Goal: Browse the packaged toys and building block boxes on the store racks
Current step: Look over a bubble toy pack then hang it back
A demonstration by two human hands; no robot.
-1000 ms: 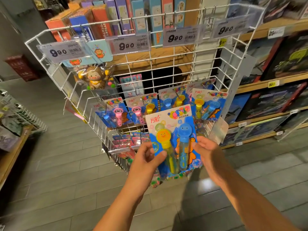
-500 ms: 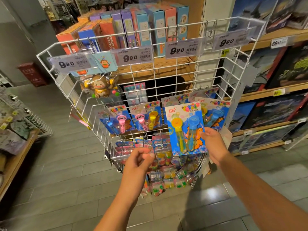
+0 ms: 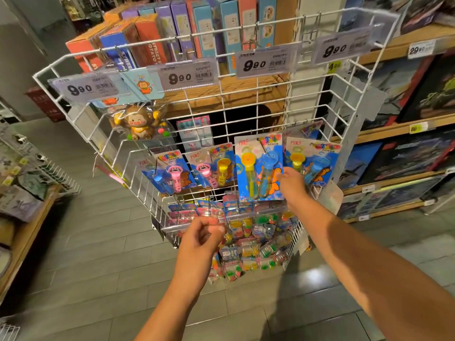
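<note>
White wire rack (image 3: 344,77) — right hand (image 3: 291,187) pinches bubble-wand card (image 3: 256,168); left hand (image 3: 200,239) curled, empty.

Just beyond my right grip (image 3: 291,185) the blister pack (image 3: 258,168) is glossy printed card under a clear, shiny plastic bubble. The rack (image 3: 256,99) behind it is thin wire coated smooth white, faintly glossy. Above my grips, the price tags (image 3: 188,76) are matt paper in clear plastic sleeves that catch glare. Up and left of my left grip (image 3: 200,238), the monkey toy (image 3: 139,123) looks like shiny plastic in crinkled clear wrap. The shelves (image 3: 246,88) behind are matt wood. The floor (image 3: 98,254) beneath my grips is dull grey plank with a slight sheen.
</note>
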